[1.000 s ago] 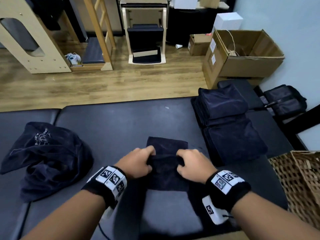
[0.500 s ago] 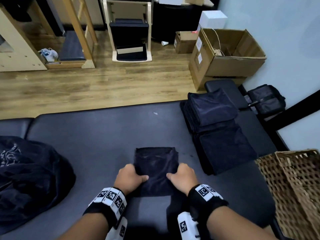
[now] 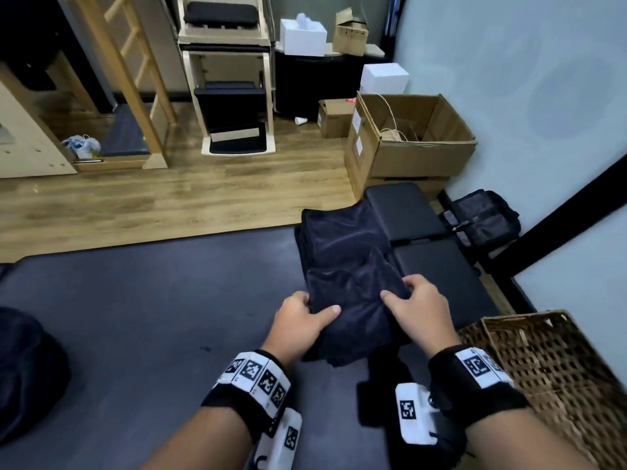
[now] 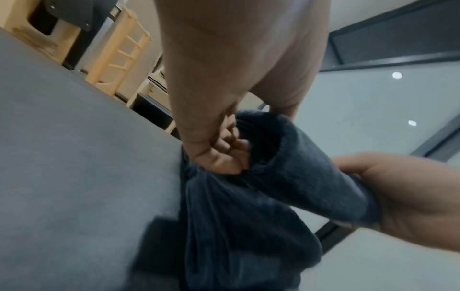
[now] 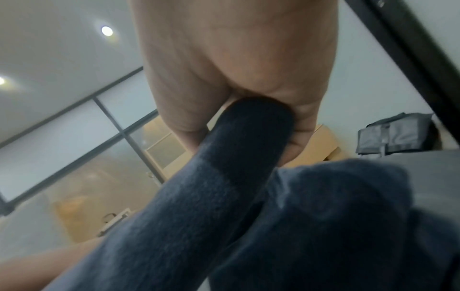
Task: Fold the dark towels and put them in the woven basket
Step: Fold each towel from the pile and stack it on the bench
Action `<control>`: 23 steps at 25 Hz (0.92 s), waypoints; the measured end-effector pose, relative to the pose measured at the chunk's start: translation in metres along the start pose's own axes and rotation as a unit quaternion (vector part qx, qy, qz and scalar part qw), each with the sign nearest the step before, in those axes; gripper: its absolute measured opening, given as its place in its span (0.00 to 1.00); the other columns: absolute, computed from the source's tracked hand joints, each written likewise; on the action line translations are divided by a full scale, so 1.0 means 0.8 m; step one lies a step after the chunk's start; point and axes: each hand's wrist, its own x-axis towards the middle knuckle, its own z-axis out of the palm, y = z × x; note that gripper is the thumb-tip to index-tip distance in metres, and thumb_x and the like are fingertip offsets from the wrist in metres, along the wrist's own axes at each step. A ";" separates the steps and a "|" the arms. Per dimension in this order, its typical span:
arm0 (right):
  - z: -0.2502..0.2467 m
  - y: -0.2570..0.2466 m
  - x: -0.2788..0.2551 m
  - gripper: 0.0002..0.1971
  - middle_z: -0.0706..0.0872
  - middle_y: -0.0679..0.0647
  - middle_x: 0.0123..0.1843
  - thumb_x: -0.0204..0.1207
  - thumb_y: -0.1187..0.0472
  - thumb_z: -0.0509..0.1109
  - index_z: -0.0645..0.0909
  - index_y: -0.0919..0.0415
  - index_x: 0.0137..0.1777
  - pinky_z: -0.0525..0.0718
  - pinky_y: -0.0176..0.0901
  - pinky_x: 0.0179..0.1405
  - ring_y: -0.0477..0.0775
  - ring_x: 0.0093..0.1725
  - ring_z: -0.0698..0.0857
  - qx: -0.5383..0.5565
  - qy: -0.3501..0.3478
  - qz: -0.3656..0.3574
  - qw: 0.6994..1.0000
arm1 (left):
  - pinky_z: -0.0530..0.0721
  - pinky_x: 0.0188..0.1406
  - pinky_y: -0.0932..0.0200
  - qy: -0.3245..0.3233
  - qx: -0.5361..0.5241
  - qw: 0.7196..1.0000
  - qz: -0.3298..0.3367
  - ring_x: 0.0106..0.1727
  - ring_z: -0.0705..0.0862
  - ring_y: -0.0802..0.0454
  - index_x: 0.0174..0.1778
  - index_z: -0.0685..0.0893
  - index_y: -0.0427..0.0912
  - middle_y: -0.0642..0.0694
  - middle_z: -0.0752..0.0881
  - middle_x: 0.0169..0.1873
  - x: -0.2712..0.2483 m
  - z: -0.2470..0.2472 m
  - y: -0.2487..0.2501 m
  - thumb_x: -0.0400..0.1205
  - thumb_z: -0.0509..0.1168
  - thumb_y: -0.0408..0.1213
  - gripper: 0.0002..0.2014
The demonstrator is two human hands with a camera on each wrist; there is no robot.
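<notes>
A folded dark towel hangs lifted off the black padded table, held from both sides. My left hand grips its left edge, thumb on top and fingers curled under the cloth. My right hand grips the right edge, the towel pinched between thumb and fingers. Just beyond lies a stack of folded dark towels. The woven basket stands at the lower right, close to my right wrist. An unfolded dark heap lies at the far left.
A black padded bench and a dark bag sit behind the stack by the wall. An open cardboard box stands on the wooden floor, with wooden frames and a stool farther back.
Both hands finished pressing the fold flat, then picked the folded towel up off the table and carried it right, toward the stack and basket. The view swung right too.
</notes>
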 end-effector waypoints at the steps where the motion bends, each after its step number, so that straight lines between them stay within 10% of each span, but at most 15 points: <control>1: -0.008 0.019 0.008 0.24 0.84 0.55 0.57 0.71 0.44 0.77 0.79 0.55 0.62 0.82 0.53 0.56 0.64 0.61 0.83 -0.088 0.008 -0.026 0.996 | 0.86 0.61 0.45 0.013 0.066 0.998 0.009 0.56 0.88 0.49 0.61 0.79 0.48 0.49 0.89 0.53 0.001 0.025 0.002 0.67 0.77 0.56 0.30; 6: 0.007 0.076 0.002 0.29 0.75 0.54 0.67 0.73 0.46 0.69 0.74 0.52 0.75 0.83 0.59 0.55 0.63 0.65 0.76 -0.326 -0.062 -0.233 0.914 | 0.79 0.67 0.43 -0.030 0.385 0.922 0.045 0.68 0.79 0.37 0.82 0.59 0.53 0.43 0.71 0.68 -0.011 0.078 -0.019 0.81 0.66 0.49 0.34; 13: 0.041 0.033 -0.001 0.46 0.60 0.64 0.84 0.64 0.52 0.69 0.59 0.50 0.86 0.63 0.68 0.77 0.69 0.83 0.58 -0.369 -0.108 -0.192 0.903 | 0.83 0.57 0.50 -0.060 0.440 0.896 0.020 0.60 0.84 0.37 0.53 0.81 0.47 0.42 0.87 0.56 -0.042 -0.003 -0.048 0.77 0.63 0.47 0.13; 17: 0.043 -0.001 0.039 0.47 0.42 0.60 0.89 0.66 0.47 0.66 0.48 0.39 0.86 0.57 0.74 0.80 0.74 0.84 0.51 -0.332 -0.192 -0.003 0.924 | 0.84 0.54 0.51 -0.006 0.450 0.893 -0.010 0.59 0.85 0.38 0.53 0.82 0.48 0.43 0.88 0.54 -0.079 -0.101 -0.079 0.77 0.61 0.48 0.13; 23: 0.105 -0.076 -0.002 0.39 0.49 0.61 0.89 0.71 0.53 0.61 0.56 0.44 0.84 0.51 0.77 0.81 0.74 0.86 0.47 -0.451 -0.167 -0.098 0.871 | 0.83 0.50 0.47 0.127 0.518 0.843 -0.071 0.57 0.83 0.35 0.48 0.82 0.44 0.39 0.85 0.52 -0.140 -0.309 -0.148 0.77 0.62 0.42 0.09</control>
